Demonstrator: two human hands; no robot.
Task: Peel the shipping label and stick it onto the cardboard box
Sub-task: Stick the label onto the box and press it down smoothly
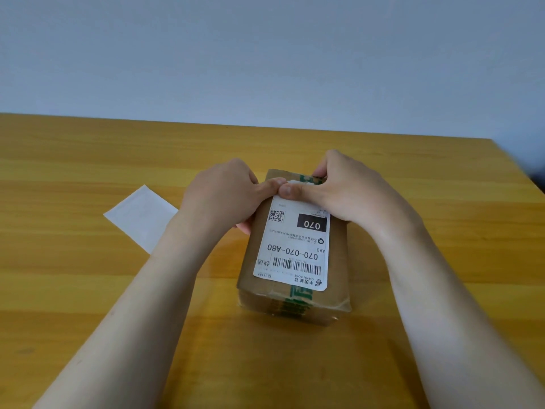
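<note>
A brown cardboard box [336, 278] with green-printed tape stands on the wooden table, its long side running away from me. A white shipping label [292, 252] with a barcode and "070-070-A80" lies flat on the box's top. My left hand [224, 196] grips the box's far left side, its thumb pressing the label's far edge. My right hand [342, 190] holds the far right end, thumb pressed on the same far edge beside the left thumb. The label's far end is hidden under both thumbs.
A white backing sheet [138, 216] lies flat on the table [88, 160] to the left of the box, partly under my left forearm. The table's right edge runs close by at the far right. A pale wall rises behind the table.
</note>
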